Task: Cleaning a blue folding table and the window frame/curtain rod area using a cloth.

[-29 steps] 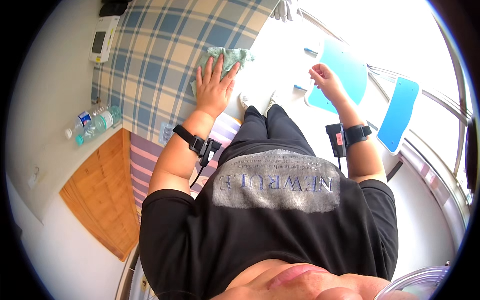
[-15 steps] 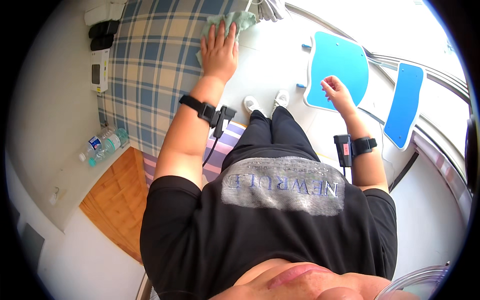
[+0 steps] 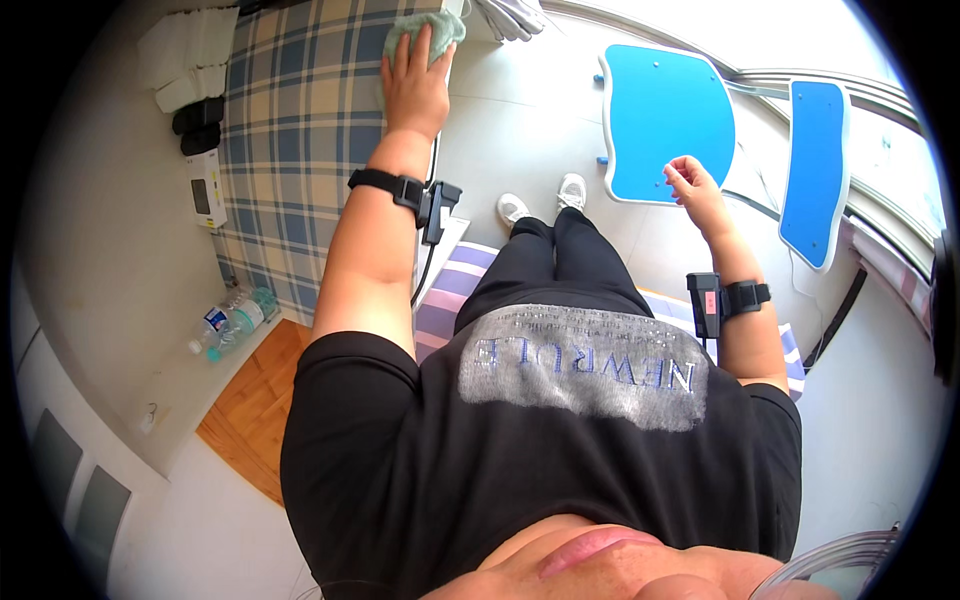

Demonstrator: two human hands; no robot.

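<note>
A pale green cloth (image 3: 455,28) is bunched at the far right edge of the plaid-covered table (image 3: 300,130). On it rests my left hand (image 3: 415,100), arm stretched forward, fingers straight and slightly spread, palm down. My right hand (image 3: 697,190) hangs in the air above the near edge of a blue chair seat (image 3: 668,120) with white trim. Its fingers are curled in toward the thumb, and I see nothing between them. A black strapped device sits on each forearm.
Plastic bottles (image 3: 238,322), a white box (image 3: 206,190) and black items (image 3: 198,125) line the table's left side. The blue chair back (image 3: 815,175) stands by the window at right. Behind my legs is a striped seat cover (image 3: 440,310).
My left hand has shifted left and farther out with the cloth, which looks more bunched. My right hand has moved slightly right relative to the chair. The whole view has shifted a little.
</note>
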